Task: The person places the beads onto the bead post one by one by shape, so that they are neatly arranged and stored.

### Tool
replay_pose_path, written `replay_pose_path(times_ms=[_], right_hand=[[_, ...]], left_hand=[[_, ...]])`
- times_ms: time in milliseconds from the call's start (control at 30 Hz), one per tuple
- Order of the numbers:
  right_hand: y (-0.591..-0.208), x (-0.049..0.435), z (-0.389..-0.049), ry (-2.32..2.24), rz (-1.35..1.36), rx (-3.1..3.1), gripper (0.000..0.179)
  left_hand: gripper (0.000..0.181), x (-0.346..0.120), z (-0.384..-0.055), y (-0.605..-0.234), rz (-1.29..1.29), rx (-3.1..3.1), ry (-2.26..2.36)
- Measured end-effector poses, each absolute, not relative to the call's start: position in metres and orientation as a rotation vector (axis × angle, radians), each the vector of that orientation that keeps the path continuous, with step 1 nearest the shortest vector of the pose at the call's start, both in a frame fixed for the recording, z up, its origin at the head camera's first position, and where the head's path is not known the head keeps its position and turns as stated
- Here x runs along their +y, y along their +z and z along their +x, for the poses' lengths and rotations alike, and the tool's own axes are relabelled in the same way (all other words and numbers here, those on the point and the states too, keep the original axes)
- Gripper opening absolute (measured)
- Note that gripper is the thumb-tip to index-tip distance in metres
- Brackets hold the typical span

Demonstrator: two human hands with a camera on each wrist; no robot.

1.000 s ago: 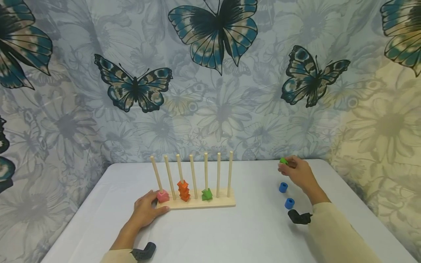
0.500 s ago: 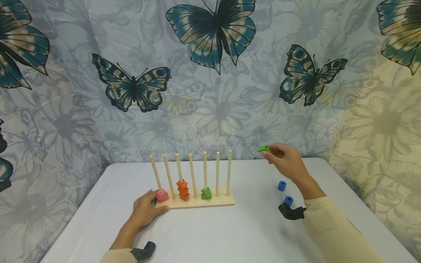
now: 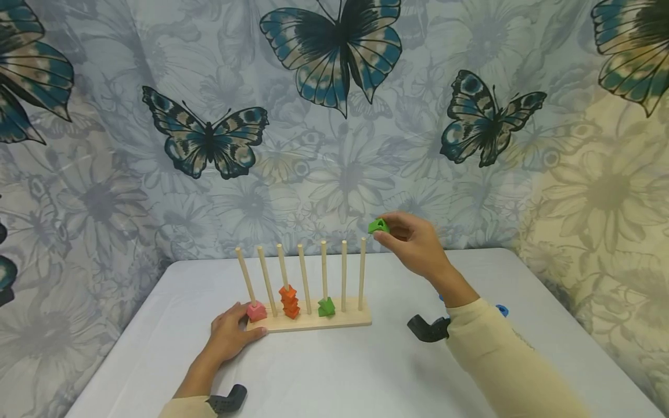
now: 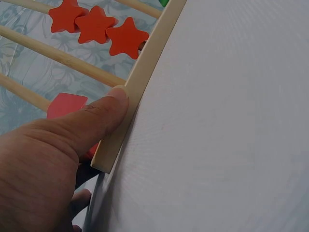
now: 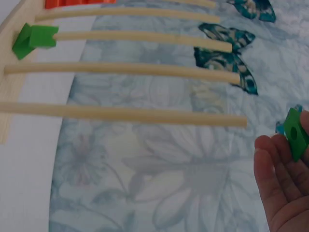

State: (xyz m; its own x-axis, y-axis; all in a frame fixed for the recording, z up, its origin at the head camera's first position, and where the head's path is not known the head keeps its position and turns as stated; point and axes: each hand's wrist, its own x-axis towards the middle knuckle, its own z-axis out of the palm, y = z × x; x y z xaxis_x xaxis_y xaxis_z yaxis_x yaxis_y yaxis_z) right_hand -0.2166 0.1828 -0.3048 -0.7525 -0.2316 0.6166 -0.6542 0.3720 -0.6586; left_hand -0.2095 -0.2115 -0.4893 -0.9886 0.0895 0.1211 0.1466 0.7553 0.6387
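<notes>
My left hand (image 3: 227,335) grips the left end of a wooden peg board (image 3: 313,326), thumb (image 4: 104,113) along its front edge. Several upright pegs rise from it. A pink block (image 3: 256,312) sits low on the leftmost peg. Three orange star beads (image 4: 96,24) are stacked on the third peg, and green pieces (image 3: 326,307) rest at the bottom of the fifth. With thumb and fingers my right hand (image 3: 418,244) pinches a green triangular bead (image 3: 378,226) with a hole. It is raised just right of the rightmost peg's top (image 5: 236,121).
Blue beads (image 3: 502,310) lie on the white table (image 3: 334,377) at the right, partly hidden by the right arm. Black camera mounts (image 3: 428,329) stick out from both wrists. A butterfly-print cloth (image 3: 334,174) hangs behind the table.
My right hand has carried the green bead leftward and up, from the table's far right to near the rightmost peg. My left hand has stayed on the board.
</notes>
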Motion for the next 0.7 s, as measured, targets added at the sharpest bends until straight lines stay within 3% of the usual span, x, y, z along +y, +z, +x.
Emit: replay_pose_path(times_ms=[700], right_hand=[[-0.313,0.103,-0.228,1.386,0.839,-2.249,0.026]], left_hand=[[0.076,-0.213,-0.21,-0.491,-0.179,-2.88,-1.062]])
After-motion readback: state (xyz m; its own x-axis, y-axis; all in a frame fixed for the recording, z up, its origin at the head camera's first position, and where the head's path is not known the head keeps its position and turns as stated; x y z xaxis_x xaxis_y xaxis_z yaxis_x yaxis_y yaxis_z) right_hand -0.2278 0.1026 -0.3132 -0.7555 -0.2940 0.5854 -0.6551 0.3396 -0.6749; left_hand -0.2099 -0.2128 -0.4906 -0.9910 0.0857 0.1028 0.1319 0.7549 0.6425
